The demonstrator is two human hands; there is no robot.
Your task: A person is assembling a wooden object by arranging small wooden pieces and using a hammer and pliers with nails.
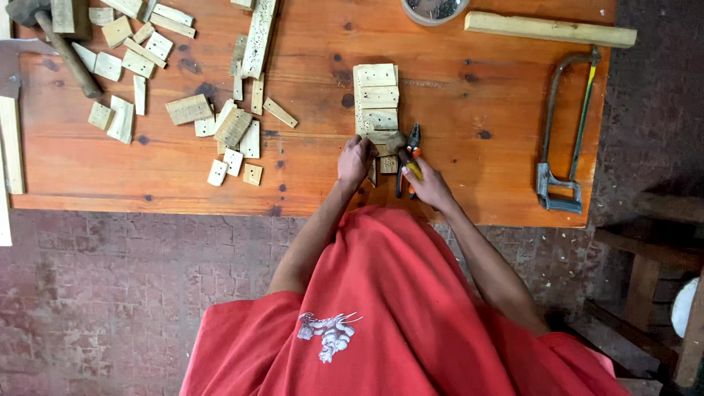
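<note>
Head view, right hand (pixel 429 185) gripping pliers (pixel 411 158)

Orange table (pixel 469 110); pale wood blocks (pixel 376 95), dark-speckled; orange-yellow-handled pliers (pixel 411 158).

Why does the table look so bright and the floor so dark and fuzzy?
Head view: soft, even light falls on the orange table, so the wood blocks and hacksaw look sharp with faint shadows; the brick floor sits lower, dimmer, and the right edge fades into shadow. No glare shows.
</note>
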